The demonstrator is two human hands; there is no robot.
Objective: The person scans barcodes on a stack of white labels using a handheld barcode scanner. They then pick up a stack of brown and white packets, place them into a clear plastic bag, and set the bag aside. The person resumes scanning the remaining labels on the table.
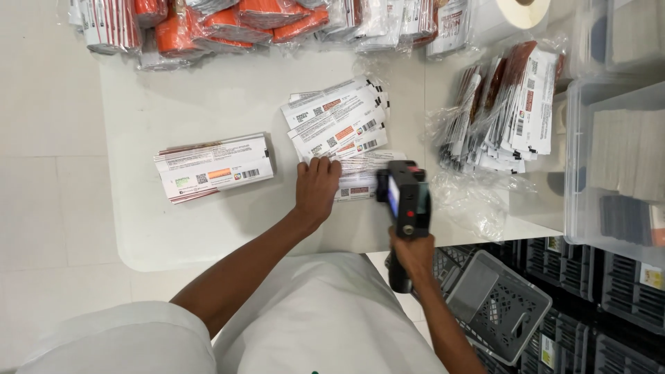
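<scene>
- I am watching the right hand [413, 255] wrapping its fingers tightly around the dark handle of a black handheld printer gun [404, 201], holding it upright just above the table edge with its small screen facing the camera.
- I am seeing the left hand [316, 188] pressing down flat, fingers together and extended, on a short row of white flat packets [360, 181] lying directly in front of the gun's nose; it is pinning them, not pinching.
- The gun is sitting just to the right of that hand, its head hovering at the right end of the pinned packets.
- Just beyond the fingertips, a fanned stack of white labelled sachets [337, 119] is lying overlapped on the white table [208, 228].
- Well to the left, a squared pile of the same sachets [213, 167] is resting apart from the others.
- To the right, a clear bag of upright sachets [503, 111] is leaning near a clear plastic bin [613, 166].
- Along the far edge, orange-and-white bagged packs [228, 24] are lying heaped.
- Below the table on the right, a grey perforated basket [499, 305] is sitting beside dark crates.
</scene>
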